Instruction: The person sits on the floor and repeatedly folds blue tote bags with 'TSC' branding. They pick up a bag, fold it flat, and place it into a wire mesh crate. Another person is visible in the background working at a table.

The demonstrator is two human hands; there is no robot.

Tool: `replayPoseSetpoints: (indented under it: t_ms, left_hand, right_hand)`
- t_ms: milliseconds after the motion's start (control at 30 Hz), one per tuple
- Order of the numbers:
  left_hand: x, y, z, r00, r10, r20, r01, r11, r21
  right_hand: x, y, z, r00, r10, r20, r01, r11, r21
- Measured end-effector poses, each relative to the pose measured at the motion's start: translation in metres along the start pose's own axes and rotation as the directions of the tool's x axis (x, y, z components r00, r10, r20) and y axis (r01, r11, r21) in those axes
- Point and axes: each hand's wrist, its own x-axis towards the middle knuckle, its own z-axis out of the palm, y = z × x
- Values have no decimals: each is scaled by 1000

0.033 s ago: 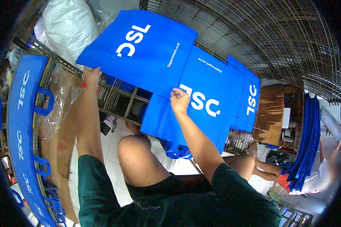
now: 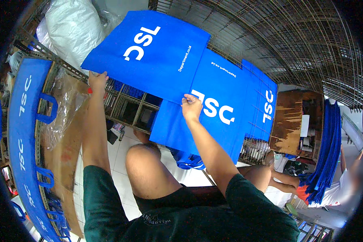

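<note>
A flat blue fabric panel [image 2: 161, 52] with white print lies over a wire rack in front of me. At its near left corner my left hand [image 2: 97, 80] has its fingers closed on the edge. My right hand [image 2: 192, 107] pinches the same panel's near right corner, fingers pressed together. Beneath and to the right of that corner lies a second printed blue panel [image 2: 220, 92], partly covered by the first. Farther right, a third blue panel [image 2: 265, 97] sits under the thin wires of a rack tier.
Raised wire tiers [image 2: 266, 32] fill the far right. Blue bags with handles [image 2: 26, 121] line the left side beside a wooden board [image 2: 64, 161]. A white sack [image 2: 74, 32] stands at the far left. Blue fabric pieces [image 2: 326, 145] hang at right, near another person [image 2: 339, 187].
</note>
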Motion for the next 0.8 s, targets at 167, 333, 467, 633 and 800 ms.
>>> replayPoseSetpoints:
  t_ms: [167,333,467,633,800]
  left_hand:
    - [-11,-6,-2,997,71,-3,-71,997,35]
    - [-17,-11,1,992,118,-39,-116,992,50]
    - [-17,-19,-1,992,125,-17,-125,992,2]
    - [-18,-21,1,990,128,-55,-124,989,76]
    - [-25,-16,5,994,109,-30,-109,994,14]
  right_hand:
    - [-1,8,-2,993,-106,-47,102,992,-80]
    - [-4,6,-3,997,-65,-39,64,997,-31]
    - [-9,-1,-4,994,-87,-61,85,996,-30]
    - [-10,-5,-7,990,-123,-62,116,988,-97]
    - [-10,-5,-9,987,-143,-67,138,988,-61]
